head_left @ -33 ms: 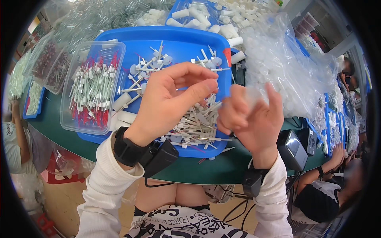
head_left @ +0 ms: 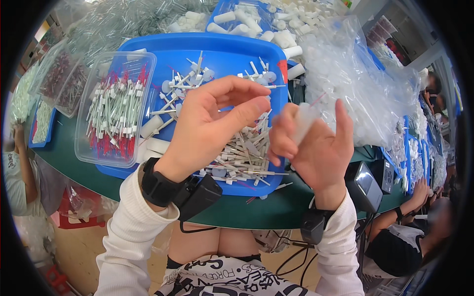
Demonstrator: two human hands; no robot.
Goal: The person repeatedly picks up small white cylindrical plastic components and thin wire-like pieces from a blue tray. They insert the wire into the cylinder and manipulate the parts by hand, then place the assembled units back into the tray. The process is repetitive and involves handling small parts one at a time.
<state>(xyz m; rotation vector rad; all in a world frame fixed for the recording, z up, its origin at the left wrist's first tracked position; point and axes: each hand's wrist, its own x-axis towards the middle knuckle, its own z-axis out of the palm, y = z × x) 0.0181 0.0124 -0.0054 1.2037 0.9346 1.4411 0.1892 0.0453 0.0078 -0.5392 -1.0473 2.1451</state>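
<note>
While the person bends over the green table, I can see that the work looks well under way, with plenty left. A clear tub, overlapping the left edge of the blue tray, holds a dense bundle of slender sticks with reddish ends, lying roughly the same way. Loose white pieces are heaped toward the tray's near right corner, more cylinders lie past its far edge, and a stuffed plastic bag stands off to its right. Which pile is finished I cannot tell. The right hand has its fingers clamped on a whitish cylinder, blurred, raised just beyond the tray's right edge. Its long axis slants, the lower end toward the near left, the upper toward the table's far right, where a thin pinkish tip juts out along that same line. Over the tray, the left hand curls with thumb and forefinger slightly apart; I make out nothing between them, though its other fingertips are hidden.
</note>
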